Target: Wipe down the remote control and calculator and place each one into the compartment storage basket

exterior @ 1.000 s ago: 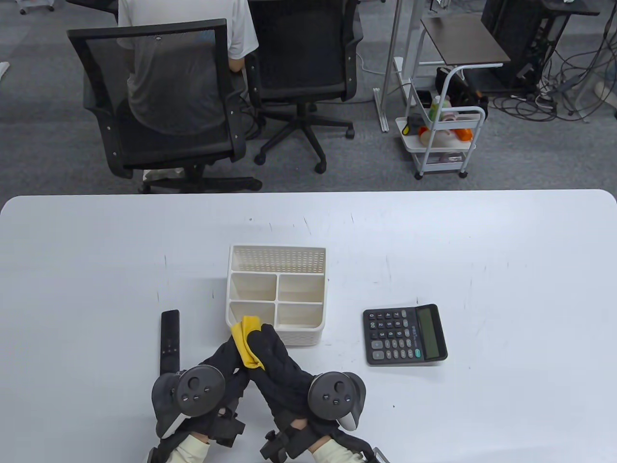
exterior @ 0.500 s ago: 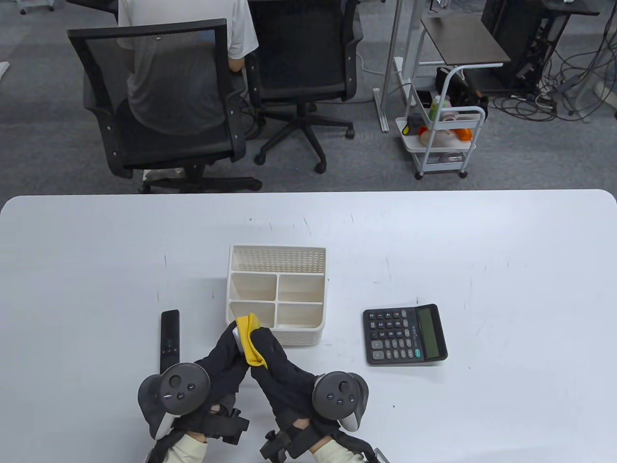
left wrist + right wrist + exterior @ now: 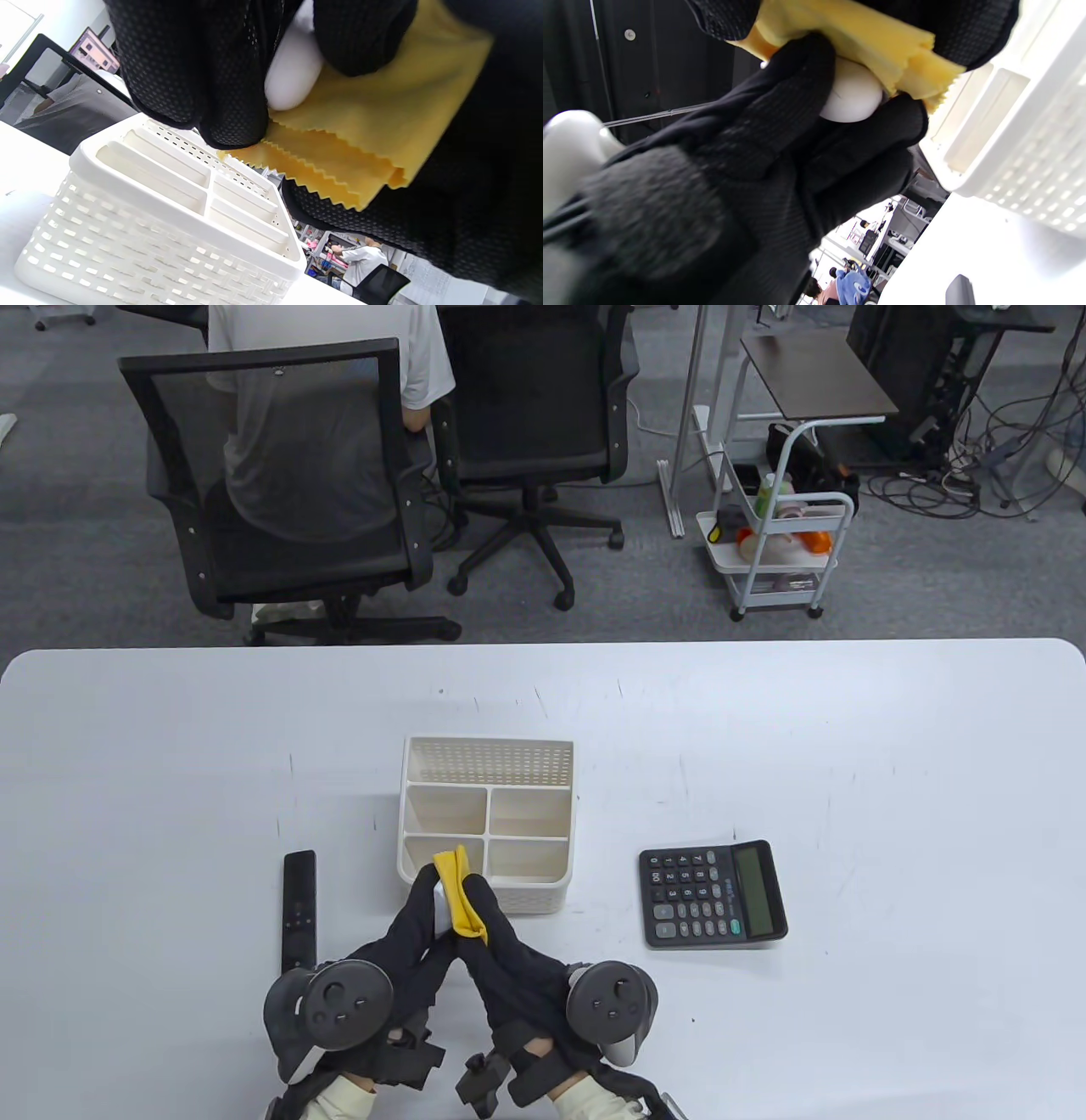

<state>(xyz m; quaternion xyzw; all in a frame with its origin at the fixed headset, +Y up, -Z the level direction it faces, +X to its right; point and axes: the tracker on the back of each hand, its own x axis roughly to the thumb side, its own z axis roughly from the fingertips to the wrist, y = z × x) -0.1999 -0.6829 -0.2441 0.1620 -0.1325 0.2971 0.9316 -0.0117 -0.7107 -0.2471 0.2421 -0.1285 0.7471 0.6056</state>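
Observation:
My left hand [image 3: 424,899] grips a small white remote control [image 3: 439,909] just in front of the white compartment basket [image 3: 488,745]. My right hand [image 3: 479,903] holds a folded yellow cloth [image 3: 459,895] wrapped against that remote. In the left wrist view the rounded end of the white remote [image 3: 292,72] pokes out between gloved fingers and the yellow cloth [image 3: 360,127]. A black remote [image 3: 299,906] lies flat on the table left of the hands. The black calculator [image 3: 713,895] lies to the right of the basket. All basket compartments look empty.
The basket [image 3: 169,220] sits close below the hands in the wrist views. Beyond the table's far edge stand two office chairs [image 3: 297,475], one with a seated person, and a white cart [image 3: 780,551].
Both hands have shifted slightly forward and right. The yellow cloth has slid along the white remote, now standing narrower and more upright between the hands.

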